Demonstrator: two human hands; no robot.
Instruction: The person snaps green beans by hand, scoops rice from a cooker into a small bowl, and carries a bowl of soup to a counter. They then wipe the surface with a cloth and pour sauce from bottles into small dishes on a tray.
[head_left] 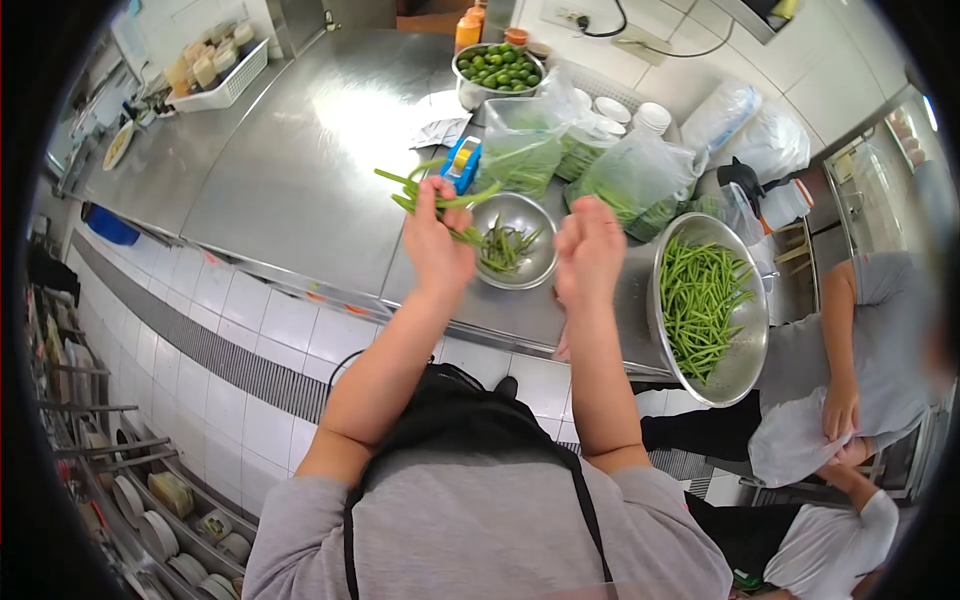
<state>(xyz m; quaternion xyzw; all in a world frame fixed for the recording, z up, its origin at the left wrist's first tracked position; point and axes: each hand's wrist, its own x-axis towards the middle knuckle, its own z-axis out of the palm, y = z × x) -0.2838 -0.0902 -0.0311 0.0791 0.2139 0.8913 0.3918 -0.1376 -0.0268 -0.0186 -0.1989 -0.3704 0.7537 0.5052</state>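
My left hand [436, 240] is closed around a bunch of green beans [430, 192], held up over the steel counter [300, 170]. My right hand [590, 250] is raised beside it, fingers apart, holding nothing. Between and just beyond the hands sits a small steel bowl [512, 240] with a few trimmed beans in it. A large steel bowl [712, 310] full of green beans stands to the right at the counter's edge.
Clear plastic bags of greens [620, 175] lie behind the bowls, with a blue and yellow tape dispenser [462, 162] next to them. A bowl of limes [497, 68] stands farther back. A white basket of containers [215, 75] is at the far left. Another person [860, 350] stands at the right.
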